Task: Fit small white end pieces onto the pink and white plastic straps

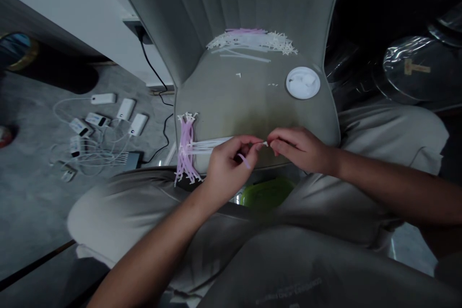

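My left hand [234,159] is closed in a pinch around a short pale purple strip [244,160], whose loose end sticks out below the fingers. A small white end piece [265,144] shows between the fingertips of both hands. My right hand [298,147] pinches at that piece with thumb and forefinger; its exact hold is partly hidden. Beside my left hand lie several white strips [207,146], running under it. Their left ends meet a bundle of purple strips with white forked tips [186,147] at the seat's left edge.
On the grey chair seat [216,91], a white dish [303,83] holds small pale bits. At the back lies a pile of white and purple strips [252,41]. White chargers with cables [103,125] cover floor at left. A green object [267,193] sits below the seat.
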### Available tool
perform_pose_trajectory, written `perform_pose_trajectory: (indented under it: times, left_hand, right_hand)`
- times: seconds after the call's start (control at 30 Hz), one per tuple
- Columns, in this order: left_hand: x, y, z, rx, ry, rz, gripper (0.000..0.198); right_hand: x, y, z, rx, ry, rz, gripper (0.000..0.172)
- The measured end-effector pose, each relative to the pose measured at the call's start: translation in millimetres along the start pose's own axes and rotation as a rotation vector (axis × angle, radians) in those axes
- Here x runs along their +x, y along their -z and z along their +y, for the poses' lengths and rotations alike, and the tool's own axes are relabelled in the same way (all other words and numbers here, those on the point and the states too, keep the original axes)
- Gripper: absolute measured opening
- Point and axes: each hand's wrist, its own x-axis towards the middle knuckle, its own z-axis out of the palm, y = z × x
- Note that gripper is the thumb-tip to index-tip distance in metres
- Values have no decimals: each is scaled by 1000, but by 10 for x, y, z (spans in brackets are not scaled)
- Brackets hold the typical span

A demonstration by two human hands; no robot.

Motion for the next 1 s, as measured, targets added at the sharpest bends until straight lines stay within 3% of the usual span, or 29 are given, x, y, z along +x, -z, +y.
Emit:
perform_pose_trajectory:
  times: [0.57,0.8,1.0]
  left_hand:
    - [-23,-7,-6,-23,-12,-64,13]
    - [14,9,-16,-44,172,-237,32]
    - [54,79,0,41,142,-345,37]
  right_hand:
    - [12,-24,-73,-34,138,46,30]
    - [21,-27,-64,-4,-9,134,27]
    - [55,43,-88,379,-189,193,33]
